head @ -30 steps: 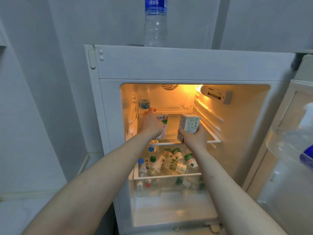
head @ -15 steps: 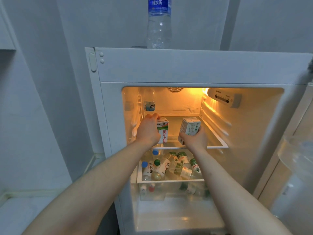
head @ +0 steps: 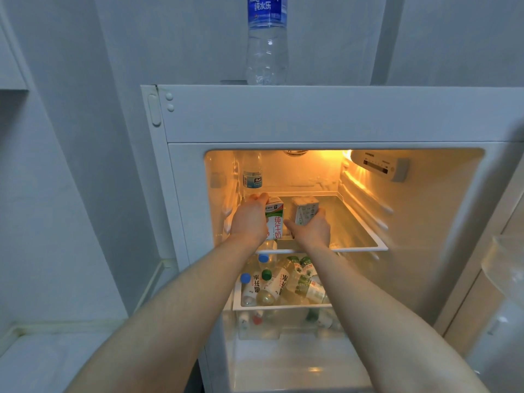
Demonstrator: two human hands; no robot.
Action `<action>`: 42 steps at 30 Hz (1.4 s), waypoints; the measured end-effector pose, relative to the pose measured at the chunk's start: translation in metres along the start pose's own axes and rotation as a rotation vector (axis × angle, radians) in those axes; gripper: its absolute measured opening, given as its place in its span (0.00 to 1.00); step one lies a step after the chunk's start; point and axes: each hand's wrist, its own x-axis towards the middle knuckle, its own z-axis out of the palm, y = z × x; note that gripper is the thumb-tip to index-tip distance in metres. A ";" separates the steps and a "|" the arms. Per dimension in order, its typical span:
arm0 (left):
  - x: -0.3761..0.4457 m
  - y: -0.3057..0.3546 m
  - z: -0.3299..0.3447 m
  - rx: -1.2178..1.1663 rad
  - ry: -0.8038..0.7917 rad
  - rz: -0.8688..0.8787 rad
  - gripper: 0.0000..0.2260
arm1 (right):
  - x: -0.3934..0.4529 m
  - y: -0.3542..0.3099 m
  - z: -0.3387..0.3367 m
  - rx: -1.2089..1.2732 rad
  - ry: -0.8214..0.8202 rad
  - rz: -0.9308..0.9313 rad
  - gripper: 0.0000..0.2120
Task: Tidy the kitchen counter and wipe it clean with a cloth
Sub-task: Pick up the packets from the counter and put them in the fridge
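Both my arms reach into an open, lit fridge. My left hand [head: 249, 219] grips a white milk carton with red and green print [head: 275, 219] that stands at the left of the glass shelf [head: 354, 231]. My right hand [head: 310, 229] grips a second, pale carton [head: 304, 212] just to the right of the first one, over the same shelf. The two cartons stand close side by side. Whether the right carton rests on the shelf I cannot tell.
A water bottle [head: 252, 173] stands at the shelf's back left. Below, a drawer [head: 280, 306] holds several small bottles lying down. A large blue-labelled bottle [head: 266, 41] stands on top of the fridge [head: 312, 114]. A pale counter [head: 42, 361] lies at the lower left; the fridge door [head: 504, 273] is at the right.
My right hand has moved its carton left and deeper in, close beside the left carton. My left hand has stayed on its carton. The camera has come closer.
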 end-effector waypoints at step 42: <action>-0.017 -0.006 -0.019 0.125 -0.186 0.005 0.41 | 0.037 -0.043 -0.085 -0.429 -0.292 -0.287 0.23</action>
